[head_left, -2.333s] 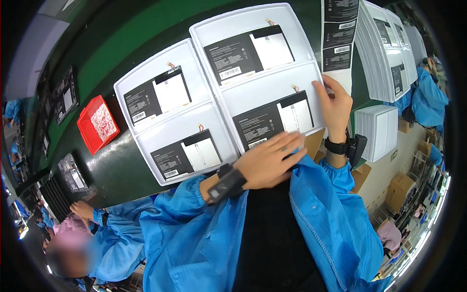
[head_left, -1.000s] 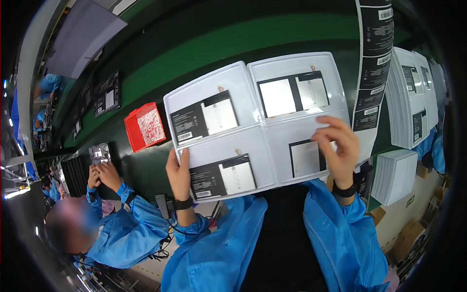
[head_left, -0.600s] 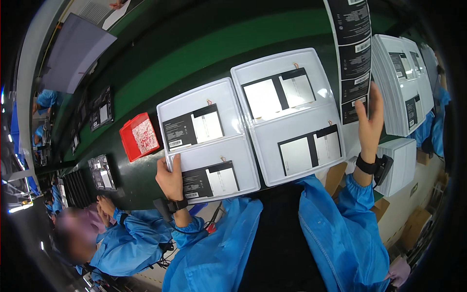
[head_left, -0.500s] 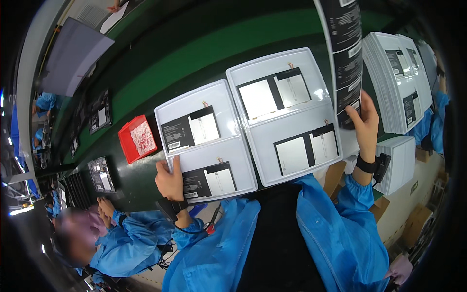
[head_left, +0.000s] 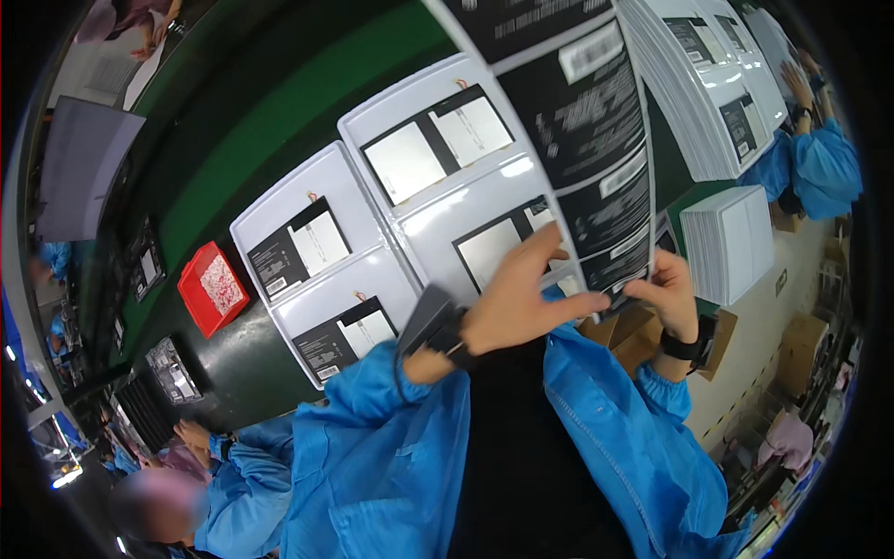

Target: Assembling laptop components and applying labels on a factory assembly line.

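Observation:
A long strip of black labels (head_left: 596, 140) with white print stands up in front of me, its far end out of the picture. My right hand (head_left: 672, 296) pinches its near lower corner between thumb and fingers. My left hand (head_left: 517, 303) is at the same end, thumb on the bottom edge and fingers partly hidden behind the strip. Beyond it, the right white tray (head_left: 372, 116) holds flat silver-and-black battery packs (head_left: 405, 163), one partly covered by my left hand. In the left white tray (head_left: 251, 224), battery packs (head_left: 272, 265) carry black labels on one half.
A red bin (head_left: 191, 289) of small white and red bits stands left of the trays. Dark device shells (head_left: 174, 368) lie farther left. Stacked trays (head_left: 694, 121) and a white stack (head_left: 731, 242) are at right, near cardboard boxes (head_left: 643, 335). Co-workers sit left (head_left: 251, 475) and right (head_left: 824, 163).
My left hand has left the left tray's edge and come across to the label strip. The strip is now nearer and lower, still in my right hand. The view has shifted right.

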Tool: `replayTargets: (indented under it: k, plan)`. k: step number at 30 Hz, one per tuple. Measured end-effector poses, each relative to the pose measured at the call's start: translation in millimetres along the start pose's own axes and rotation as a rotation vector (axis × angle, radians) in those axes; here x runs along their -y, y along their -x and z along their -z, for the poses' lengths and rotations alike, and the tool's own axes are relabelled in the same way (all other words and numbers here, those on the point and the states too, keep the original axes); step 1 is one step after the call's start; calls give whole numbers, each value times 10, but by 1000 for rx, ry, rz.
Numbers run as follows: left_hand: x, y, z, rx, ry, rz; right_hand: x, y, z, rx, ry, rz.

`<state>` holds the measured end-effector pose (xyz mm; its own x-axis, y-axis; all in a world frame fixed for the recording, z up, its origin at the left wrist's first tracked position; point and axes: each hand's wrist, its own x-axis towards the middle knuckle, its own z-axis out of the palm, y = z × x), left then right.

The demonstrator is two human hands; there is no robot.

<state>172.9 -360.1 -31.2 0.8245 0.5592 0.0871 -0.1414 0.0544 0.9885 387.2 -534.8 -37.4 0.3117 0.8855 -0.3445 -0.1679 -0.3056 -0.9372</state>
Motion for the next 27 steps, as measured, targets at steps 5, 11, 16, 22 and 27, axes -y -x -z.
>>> replayTargets:
  k: [5,11,16,22,27]
  plan:
    - [265,-114,-324,-139,670,349,-342,165,-83,-7,232,-221]
    - [187,-179,-138,-284,825,455,-46,210,-234,-199,98,170]
    - [147,-274,187,-75,1044,339,36,113,-295,-152,164,243]
    - [143,-76,-68,-18,747,439,257,-61,-456,-184,273,332]
    - [104,-139,-3,-29,818,479,399,-180,-503,-258,528,512]
